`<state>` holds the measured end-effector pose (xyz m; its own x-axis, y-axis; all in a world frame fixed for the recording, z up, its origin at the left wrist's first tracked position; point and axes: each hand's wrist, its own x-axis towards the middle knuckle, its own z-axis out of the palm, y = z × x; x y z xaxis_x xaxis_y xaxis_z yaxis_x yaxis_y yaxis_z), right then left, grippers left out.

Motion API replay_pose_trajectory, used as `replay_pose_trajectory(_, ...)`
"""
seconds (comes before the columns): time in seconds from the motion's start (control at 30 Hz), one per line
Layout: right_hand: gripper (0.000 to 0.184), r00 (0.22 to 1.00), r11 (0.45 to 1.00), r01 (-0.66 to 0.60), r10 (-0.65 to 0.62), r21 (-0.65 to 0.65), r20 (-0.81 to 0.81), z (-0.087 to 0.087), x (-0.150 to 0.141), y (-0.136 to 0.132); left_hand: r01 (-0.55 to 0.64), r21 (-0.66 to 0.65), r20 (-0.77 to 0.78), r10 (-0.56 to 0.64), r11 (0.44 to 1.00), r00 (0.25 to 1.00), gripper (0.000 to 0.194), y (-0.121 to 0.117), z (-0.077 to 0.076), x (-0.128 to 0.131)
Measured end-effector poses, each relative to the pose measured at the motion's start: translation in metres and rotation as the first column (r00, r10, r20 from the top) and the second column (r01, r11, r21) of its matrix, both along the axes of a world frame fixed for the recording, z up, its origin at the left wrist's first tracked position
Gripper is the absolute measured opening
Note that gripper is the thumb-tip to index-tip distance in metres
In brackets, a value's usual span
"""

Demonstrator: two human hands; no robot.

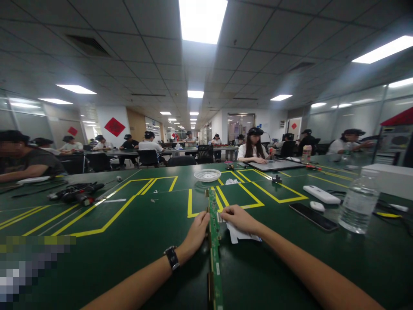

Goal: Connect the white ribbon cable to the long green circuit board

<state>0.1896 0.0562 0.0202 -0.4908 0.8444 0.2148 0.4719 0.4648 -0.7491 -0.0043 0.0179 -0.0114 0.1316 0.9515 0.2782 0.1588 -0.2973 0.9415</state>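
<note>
A long, narrow green circuit board [214,245] runs lengthwise away from me over the table, its near end at the bottom of the view. My left hand [197,232], with a dark watch on its wrist, is closed on the board's left edge. On the opposite side, my right hand [238,218] is pinched at a small whitish piece [220,217] against the board. Whether that piece is loose or part of the board cannot be made out. A crumpled white paper [240,236] lies just beneath my right hand.
Yellow tape lines mark the green table [145,271]. Ahead is a white basket [207,175]. On the right are a water bottle [359,204], phone [313,216] and white power bank [322,194]. Dark tools [77,191] lie left. A person [254,148] sits across at a laptop [274,165].
</note>
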Motion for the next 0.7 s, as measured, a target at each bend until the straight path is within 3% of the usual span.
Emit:
replay_pose_trajectory(0.1, 0.031, 0.994, 0.992, 0.112, -0.113, 0.052, 0.013, -0.002, 0.016, 0.016, -0.165, 0.022, -0.028, 0.166, 0.986, 0.986, 0.040, 0.006, -0.004, -0.003)
replay_pose_trajectory(0.2, 0.032, 0.948, 0.948, 0.307, -0.313, 0.086, 0.066, -0.003, 0.043, 0.035, -0.208, 0.031, -0.066, 0.210, 0.978, 0.975, 0.040, 0.010, -0.009, -0.004)
replay_pose_trajectory(0.37, 0.041, 0.709, 0.742, 0.639, -0.670, 0.200, 0.221, -0.003, 0.103, 0.060, -0.163, 0.081, -0.171, 0.175, 0.983, 0.970, 0.034, 0.009, -0.011, -0.004)
replay_pose_trajectory(0.47, 0.047, 0.616, 0.673, 0.698, -0.738, 0.243, 0.275, -0.006, 0.132, 0.066, -0.128, 0.128, -0.192, 0.151, 0.984, 0.970, 0.027, 0.008, -0.011, -0.003)
replay_pose_trajectory(0.57, 0.044, 0.483, 0.609, 0.701, -0.788, 0.370, 0.381, -0.014, 0.146, 0.068, -0.080, 0.158, -0.207, 0.112, 0.984, 0.972, 0.023, 0.009, -0.010, -0.004)
replay_pose_trajectory(0.63, 0.039, 0.455, 0.617, 0.644, -0.785, 0.453, 0.421, -0.019, 0.149, 0.070, -0.065, 0.159, -0.219, 0.100, 0.985, 0.971, 0.023, 0.009, -0.011, -0.003)
replay_pose_trajectory(0.7, 0.035, 0.511, 0.681, 0.558, -0.732, 0.474, 0.450, -0.023, 0.149, 0.072, -0.045, 0.159, -0.237, 0.082, 0.986, 0.968, 0.022, 0.009, -0.011, -0.003)
